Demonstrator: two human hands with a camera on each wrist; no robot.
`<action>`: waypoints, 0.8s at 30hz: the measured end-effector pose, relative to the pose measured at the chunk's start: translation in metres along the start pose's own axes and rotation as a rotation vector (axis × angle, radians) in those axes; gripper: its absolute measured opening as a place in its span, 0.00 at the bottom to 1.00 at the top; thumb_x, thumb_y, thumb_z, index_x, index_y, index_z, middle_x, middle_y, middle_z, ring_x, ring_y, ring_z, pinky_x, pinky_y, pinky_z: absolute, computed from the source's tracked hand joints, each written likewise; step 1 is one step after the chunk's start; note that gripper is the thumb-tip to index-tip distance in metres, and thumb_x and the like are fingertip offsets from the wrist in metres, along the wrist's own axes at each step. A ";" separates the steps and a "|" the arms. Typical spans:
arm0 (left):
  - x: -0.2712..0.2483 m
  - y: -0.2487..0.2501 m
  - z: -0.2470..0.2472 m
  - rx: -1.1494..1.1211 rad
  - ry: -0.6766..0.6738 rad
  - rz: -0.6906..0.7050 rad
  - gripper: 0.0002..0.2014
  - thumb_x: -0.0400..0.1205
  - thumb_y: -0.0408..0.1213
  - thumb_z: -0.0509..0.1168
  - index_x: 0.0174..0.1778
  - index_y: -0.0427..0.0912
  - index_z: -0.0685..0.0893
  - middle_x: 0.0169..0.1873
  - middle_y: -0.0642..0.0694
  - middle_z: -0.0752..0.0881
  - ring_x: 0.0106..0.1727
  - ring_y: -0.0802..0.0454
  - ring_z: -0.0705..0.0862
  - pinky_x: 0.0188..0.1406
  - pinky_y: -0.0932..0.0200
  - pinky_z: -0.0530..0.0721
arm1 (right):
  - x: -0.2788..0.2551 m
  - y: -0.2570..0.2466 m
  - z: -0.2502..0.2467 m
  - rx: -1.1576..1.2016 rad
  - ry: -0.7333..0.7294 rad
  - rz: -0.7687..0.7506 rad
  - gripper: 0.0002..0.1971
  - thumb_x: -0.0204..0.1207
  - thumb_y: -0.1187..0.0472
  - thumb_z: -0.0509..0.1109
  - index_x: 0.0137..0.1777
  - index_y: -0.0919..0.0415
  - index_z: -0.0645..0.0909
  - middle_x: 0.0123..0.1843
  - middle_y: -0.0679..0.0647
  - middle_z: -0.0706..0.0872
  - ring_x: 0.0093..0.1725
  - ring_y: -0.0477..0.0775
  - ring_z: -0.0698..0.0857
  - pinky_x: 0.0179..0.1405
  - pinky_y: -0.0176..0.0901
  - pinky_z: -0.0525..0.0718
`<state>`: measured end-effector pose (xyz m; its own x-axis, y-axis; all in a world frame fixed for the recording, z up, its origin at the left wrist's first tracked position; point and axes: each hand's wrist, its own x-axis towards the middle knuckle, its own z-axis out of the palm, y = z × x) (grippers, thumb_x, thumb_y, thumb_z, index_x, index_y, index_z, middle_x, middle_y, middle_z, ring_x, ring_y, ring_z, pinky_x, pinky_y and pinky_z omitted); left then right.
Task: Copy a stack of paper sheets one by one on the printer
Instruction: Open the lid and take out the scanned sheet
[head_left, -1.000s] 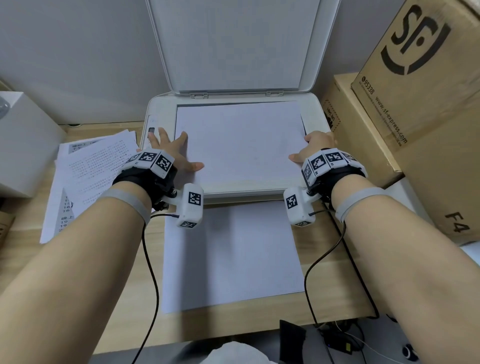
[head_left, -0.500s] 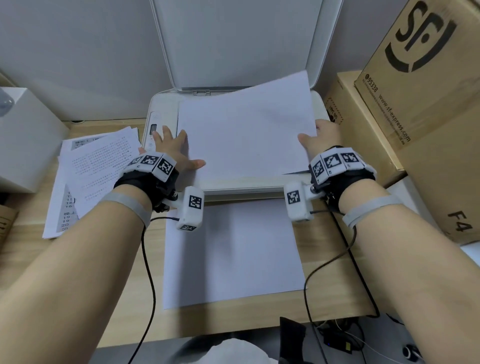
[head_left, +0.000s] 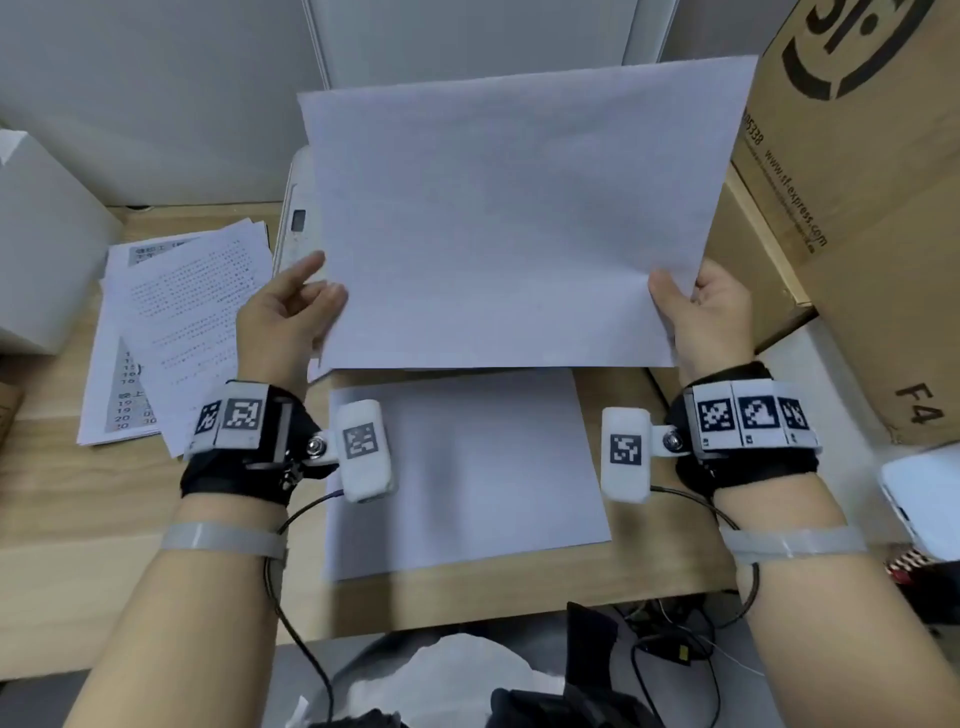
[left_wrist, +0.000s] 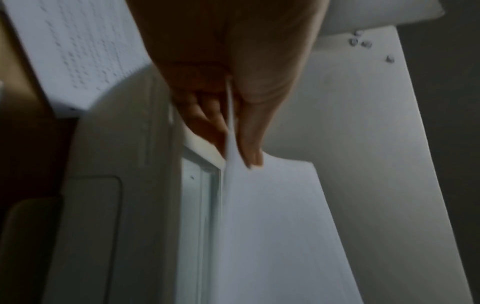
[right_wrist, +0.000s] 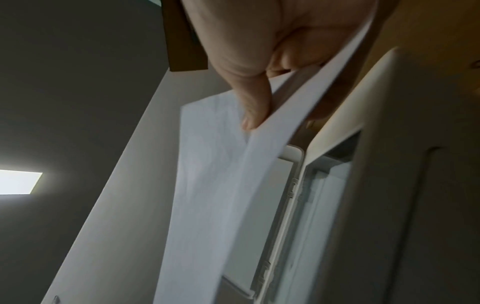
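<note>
I hold a white sheet of paper (head_left: 514, 218) up above the white printer (head_left: 296, 228), blank side toward me. My left hand (head_left: 306, 306) pinches its left edge, thumb on top, as the left wrist view shows at the sheet (left_wrist: 259, 205). My right hand (head_left: 696, 306) pinches the lower right corner; the right wrist view shows the thumb (right_wrist: 254, 102) on the sheet (right_wrist: 207, 185). The printer's lid (head_left: 467, 31) stands up behind, and the scanner glass (left_wrist: 197, 205) lies bare below. A stack of printed sheets (head_left: 176, 322) lies left of the printer.
Another blank sheet (head_left: 462, 478) lies on the wooden desk (head_left: 62, 519) in front of the printer. Large cardboard boxes (head_left: 857, 208) stand close on the right, a white box (head_left: 36, 260) on the left. Cables (head_left: 670, 644) hang below the desk's front edge.
The sheet lay flat on the scanner glass a second ago. Both hands have taken its side edges and lifted it up and toward me, clear of the glass.
</note>
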<state>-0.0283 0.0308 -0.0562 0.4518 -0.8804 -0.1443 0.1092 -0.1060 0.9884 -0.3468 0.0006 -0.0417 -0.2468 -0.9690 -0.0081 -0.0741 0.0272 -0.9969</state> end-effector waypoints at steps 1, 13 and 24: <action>-0.007 -0.003 -0.006 -0.008 -0.021 -0.021 0.13 0.81 0.24 0.65 0.52 0.47 0.85 0.28 0.60 0.86 0.29 0.68 0.82 0.32 0.74 0.79 | -0.008 0.006 -0.002 -0.010 0.005 0.018 0.09 0.79 0.69 0.67 0.43 0.53 0.82 0.36 0.38 0.89 0.43 0.44 0.86 0.50 0.41 0.85; -0.072 -0.081 -0.061 -0.103 -0.105 -0.527 0.17 0.81 0.23 0.60 0.35 0.39 0.92 0.36 0.43 0.91 0.37 0.50 0.90 0.34 0.59 0.88 | -0.081 0.091 -0.008 -0.236 -0.089 0.348 0.02 0.77 0.64 0.70 0.48 0.62 0.82 0.44 0.55 0.89 0.37 0.43 0.86 0.36 0.33 0.83; -0.070 -0.114 -0.083 0.201 0.019 -0.813 0.09 0.63 0.28 0.80 0.34 0.31 0.87 0.45 0.24 0.86 0.43 0.31 0.84 0.53 0.28 0.81 | -0.087 0.124 -0.002 -0.662 -0.197 0.431 0.09 0.72 0.59 0.76 0.50 0.61 0.84 0.47 0.55 0.88 0.47 0.56 0.86 0.48 0.45 0.84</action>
<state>0.0014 0.1430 -0.1632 0.3162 -0.4863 -0.8146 0.2481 -0.7864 0.5657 -0.3363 0.0888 -0.1647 -0.2141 -0.8641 -0.4556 -0.5826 0.4873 -0.6504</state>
